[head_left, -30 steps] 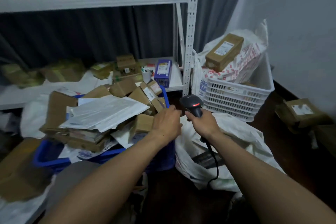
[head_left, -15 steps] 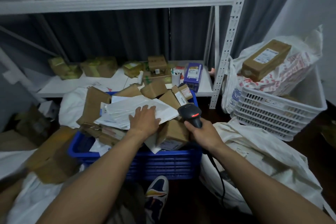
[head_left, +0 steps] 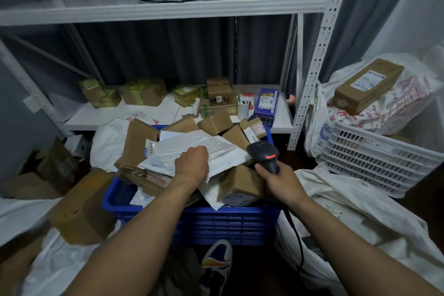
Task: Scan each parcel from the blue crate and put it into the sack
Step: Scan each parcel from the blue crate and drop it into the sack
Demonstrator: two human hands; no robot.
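L hand (head_left: 191,163) is on top of the pile in the blue crate (head_left: 216,222), fingers curled down onto a white mailer (head_left: 227,160) and gripping it where it lies over the cardboard parcels (head_left: 240,185). R hand (head_left: 280,181) is wrapped tight round the scanner (head_left: 263,152) handle, red light on, scanner head just beside the mailer's right edge. White sack (head_left: 355,209) is on the floor right of the crate, w/ a white basket (head_left: 384,158) behind it

On the dark floor (head_left: 303,160): blue crate (head_left: 204,222), white basket (head_left: 384,163), sack (head_left: 355,209).
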